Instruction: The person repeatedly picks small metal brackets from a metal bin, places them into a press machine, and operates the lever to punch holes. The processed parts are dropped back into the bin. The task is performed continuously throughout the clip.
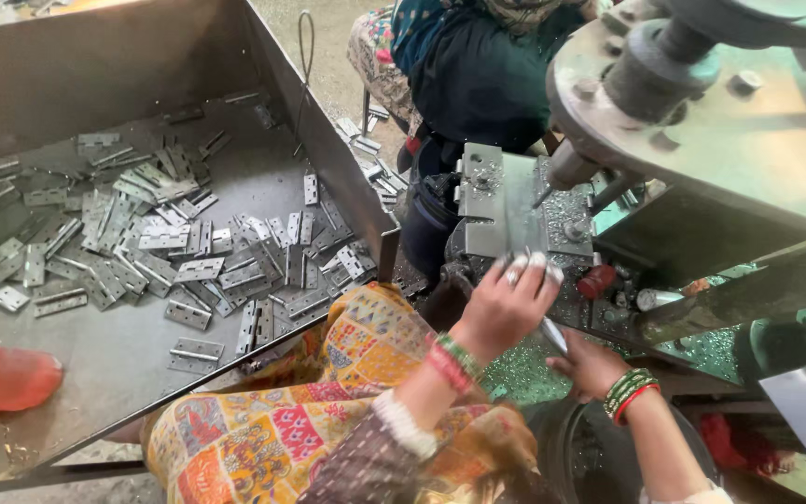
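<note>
Your left hand (506,303) is reaching up to a grey metal hinge plate (498,201) sitting on the fixture of a drilling machine (701,121), just right of the scene's middle. Its fingers (526,266) are curling over the plate's near edge and pressing on it, not closing fully around it. Your right hand (590,364) is lying lower and nearer, fingers wrapping loosely around a slim pale rod (552,333); how firmly it is gripping, you cannot tell. Green and red bangles are circling both wrists. The drill bit (545,194) is pointing down at the plate's right side. To the left, a large metal bin (328,140) is holding a heap of loose hinges (160,247). On the far side, another person in dark clothing (482,79) is sitting close to the machine.
</note>
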